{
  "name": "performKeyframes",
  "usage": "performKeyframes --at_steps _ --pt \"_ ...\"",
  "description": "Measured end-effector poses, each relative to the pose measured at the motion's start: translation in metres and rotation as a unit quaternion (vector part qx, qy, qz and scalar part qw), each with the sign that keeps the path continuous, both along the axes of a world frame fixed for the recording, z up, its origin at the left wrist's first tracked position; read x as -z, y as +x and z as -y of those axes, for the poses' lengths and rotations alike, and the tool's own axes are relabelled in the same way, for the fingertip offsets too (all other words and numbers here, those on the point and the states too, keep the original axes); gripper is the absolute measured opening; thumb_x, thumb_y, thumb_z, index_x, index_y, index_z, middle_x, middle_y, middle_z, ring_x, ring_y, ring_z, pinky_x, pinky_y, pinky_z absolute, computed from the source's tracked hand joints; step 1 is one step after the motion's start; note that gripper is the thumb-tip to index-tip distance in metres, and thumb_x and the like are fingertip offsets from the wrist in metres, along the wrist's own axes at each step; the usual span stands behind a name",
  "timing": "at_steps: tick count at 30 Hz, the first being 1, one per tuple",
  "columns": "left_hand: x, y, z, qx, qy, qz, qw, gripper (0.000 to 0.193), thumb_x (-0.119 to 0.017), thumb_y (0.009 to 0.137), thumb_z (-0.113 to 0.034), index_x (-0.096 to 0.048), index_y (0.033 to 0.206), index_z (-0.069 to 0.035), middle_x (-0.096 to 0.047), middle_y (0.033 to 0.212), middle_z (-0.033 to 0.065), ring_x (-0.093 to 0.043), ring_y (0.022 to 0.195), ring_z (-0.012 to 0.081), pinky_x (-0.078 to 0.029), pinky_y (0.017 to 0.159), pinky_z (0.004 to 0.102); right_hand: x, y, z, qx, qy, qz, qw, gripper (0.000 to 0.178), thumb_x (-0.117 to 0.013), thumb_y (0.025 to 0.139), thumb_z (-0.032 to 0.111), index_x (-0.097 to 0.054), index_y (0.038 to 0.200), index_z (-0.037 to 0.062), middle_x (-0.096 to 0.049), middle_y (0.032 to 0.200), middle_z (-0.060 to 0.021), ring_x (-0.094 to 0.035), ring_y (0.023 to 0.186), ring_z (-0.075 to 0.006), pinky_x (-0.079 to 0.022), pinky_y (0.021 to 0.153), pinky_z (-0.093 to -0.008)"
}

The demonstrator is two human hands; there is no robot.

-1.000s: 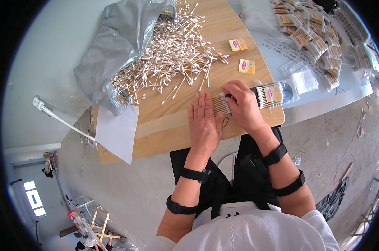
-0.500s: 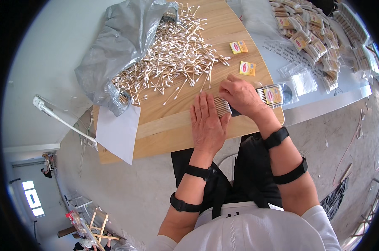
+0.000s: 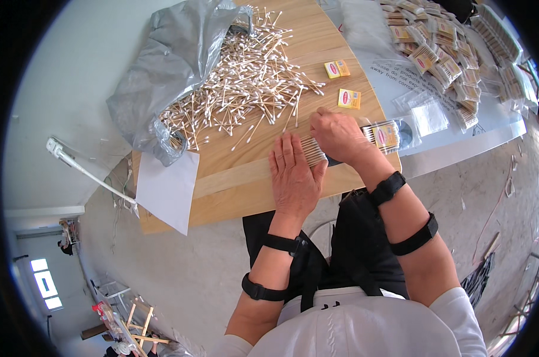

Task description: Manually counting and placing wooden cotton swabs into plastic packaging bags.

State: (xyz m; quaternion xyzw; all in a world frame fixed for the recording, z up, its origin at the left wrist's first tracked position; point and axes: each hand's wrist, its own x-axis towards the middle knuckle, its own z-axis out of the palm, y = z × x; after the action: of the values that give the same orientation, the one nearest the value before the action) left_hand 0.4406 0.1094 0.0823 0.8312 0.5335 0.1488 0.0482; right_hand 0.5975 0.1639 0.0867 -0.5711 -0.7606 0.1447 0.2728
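Note:
A row of cotton swabs lies side by side on the wooden table. My left hand rests flat at the row's left end, fingers stretched out and touching the swabs. At the row's right end my right hand is closed with bent fingers; whatever its fingertips hold is hidden. Part of a dark strip shows under that hand. Just right of it lies a clear packet of swabs with a yellow label card. Two more yellow cards lie farther up the table.
A big pile of loose swabs spills from a grey plastic bag at the far left. White paper hangs over the table's left edge. On the right, a plastic-covered surface bears clear bags and heaped swab packets.
My right hand has shifted very slightly to the left at the row's end. My left hand stays flat on the swabs.

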Motion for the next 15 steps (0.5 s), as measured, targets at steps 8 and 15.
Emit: performKeyframes --at_steps 8,15 --pt "0.005 -0.013 -0.009 0.014 -0.028 0.182 0.983 0.059 -0.049 0.099 -0.03 -0.035 0.141 0.008 -0.032 0.15 0.0265 -0.028 0.141 0.0417 -0.022 0.116 0.0488 -0.011 -0.019 0.014 0.165 -0.048 -0.121 0.978 0.005 -0.059 0.076 0.004 -0.063 0.08 0.0026 -0.065 0.093 -0.0171 -0.065 0.087 -0.038 -0.053 0.073 -0.0448" --pt "0.016 -0.01 -0.019 -0.06 -0.056 0.493 0.866 0.054 -0.041 0.105 -0.029 -0.033 0.146 0.004 -0.033 0.152 0.0202 -0.03 0.142 0.0297 -0.024 0.116 0.0397 0.012 -0.043 0.03 0.199 0.079 -0.425 0.879 0.019 -0.053 0.089 -0.004 -0.063 0.105 -0.0028 -0.064 0.112 -0.0206 -0.063 0.103 -0.0353 -0.051 0.087 -0.0358"
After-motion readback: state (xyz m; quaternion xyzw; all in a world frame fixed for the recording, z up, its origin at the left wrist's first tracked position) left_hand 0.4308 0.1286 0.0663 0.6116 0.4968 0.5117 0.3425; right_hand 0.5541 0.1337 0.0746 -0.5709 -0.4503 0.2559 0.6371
